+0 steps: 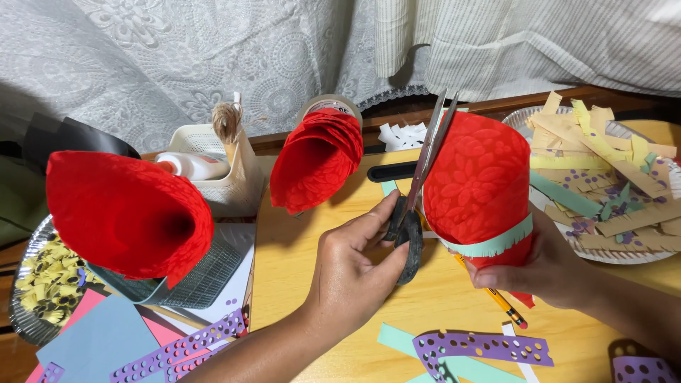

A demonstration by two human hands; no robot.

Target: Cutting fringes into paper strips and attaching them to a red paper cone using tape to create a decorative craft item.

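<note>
My left hand [355,266] grips the black handles of a pair of scissors [418,191]. The blades point up and lie almost closed against the left edge of a red embossed paper cone [479,177]. My right hand [535,273] holds that cone upright by its narrow lower end. A pale green fringed paper band [489,245] wraps the cone just above my fingers. A yellow pencil [505,306] lies on the wooden table [298,262] under my right hand.
Two more red paper cones [128,213] [316,159] stand at the left and centre. A white basket [227,177] holds a glue bottle and twine. A plate of paper strips [610,184] sits at the right, and a foil plate of yellow bits [46,284] at the left. Purple punched strips [482,347] lie in front.
</note>
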